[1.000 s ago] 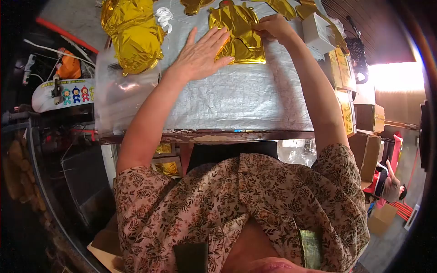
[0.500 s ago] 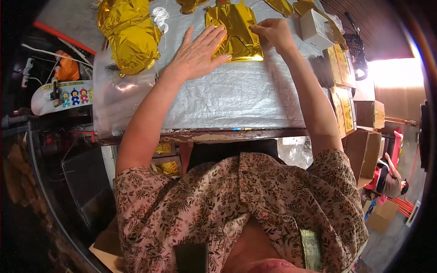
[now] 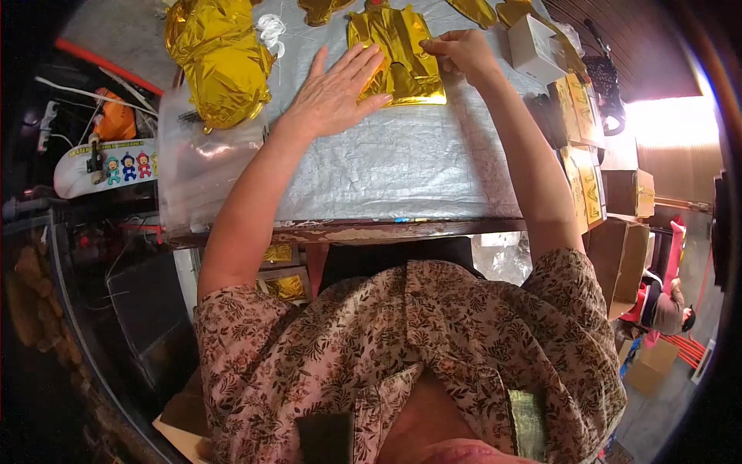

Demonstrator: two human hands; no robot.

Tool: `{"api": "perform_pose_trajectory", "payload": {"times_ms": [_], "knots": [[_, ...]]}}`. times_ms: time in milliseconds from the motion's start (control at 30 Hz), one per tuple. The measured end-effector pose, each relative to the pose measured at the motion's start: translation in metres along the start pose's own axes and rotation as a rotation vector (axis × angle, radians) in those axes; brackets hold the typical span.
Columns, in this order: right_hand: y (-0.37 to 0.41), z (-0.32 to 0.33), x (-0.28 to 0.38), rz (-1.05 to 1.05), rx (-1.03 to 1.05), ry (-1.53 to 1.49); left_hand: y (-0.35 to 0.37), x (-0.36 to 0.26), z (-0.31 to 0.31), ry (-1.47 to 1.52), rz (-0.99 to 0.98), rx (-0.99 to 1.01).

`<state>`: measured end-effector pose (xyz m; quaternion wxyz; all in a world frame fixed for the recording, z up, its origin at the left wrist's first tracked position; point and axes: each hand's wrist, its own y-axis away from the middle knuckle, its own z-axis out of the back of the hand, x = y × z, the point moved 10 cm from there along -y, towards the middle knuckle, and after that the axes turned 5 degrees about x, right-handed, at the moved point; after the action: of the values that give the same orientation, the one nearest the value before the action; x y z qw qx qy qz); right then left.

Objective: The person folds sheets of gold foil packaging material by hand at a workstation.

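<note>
A flat gold foil piece (image 3: 400, 58) lies on the silvery sheet (image 3: 371, 166) that covers the table. My left hand (image 3: 332, 93) rests flat with its fingers spread, fingertips on the foil's left side. At the foil's right edge, my right hand (image 3: 461, 56) pinches the gold foil between thumb and fingers. A crumpled gold foil bundle (image 3: 224, 73) sits left of my left hand, beside some white string (image 3: 271, 31).
A small white box (image 3: 533, 50) stands right of my right hand. More gold foil (image 3: 473, 11) lies at the far edge. Cardboard boxes (image 3: 618, 255) are stacked at the right. A skateboard (image 3: 116, 166) is at the left. A person (image 3: 668, 307) is in the right background.
My right hand has shifted slightly up, and the foil's right edge is drawn inward with more folds in it. My left hand has stayed in place.
</note>
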<state>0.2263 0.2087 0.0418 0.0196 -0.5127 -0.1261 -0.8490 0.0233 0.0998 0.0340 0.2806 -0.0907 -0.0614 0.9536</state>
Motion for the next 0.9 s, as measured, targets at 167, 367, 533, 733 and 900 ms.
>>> {"api": "perform_pose_trajectory", "payload": {"times_ms": [167,367,533,733,900], "knots": [[-0.006,0.001,0.0,-0.088,0.024,0.14,0.0,0.0,0.0,0.007,-0.006,-0.003],[-0.009,-0.002,-0.01,-0.117,0.116,-0.1,0.0,-0.001,0.002,-0.009,0.004,0.036],[-0.01,-0.004,0.005,-0.02,0.083,0.036,0.0,-0.001,0.001,-0.006,0.002,0.036],[-0.017,-0.013,0.005,-0.111,0.162,0.093,0.0,0.0,0.0,-0.006,0.012,0.049],[-0.036,-0.025,-0.03,-0.188,0.3,-0.307,0.0,-0.001,0.001,-0.002,0.003,0.046]]}}
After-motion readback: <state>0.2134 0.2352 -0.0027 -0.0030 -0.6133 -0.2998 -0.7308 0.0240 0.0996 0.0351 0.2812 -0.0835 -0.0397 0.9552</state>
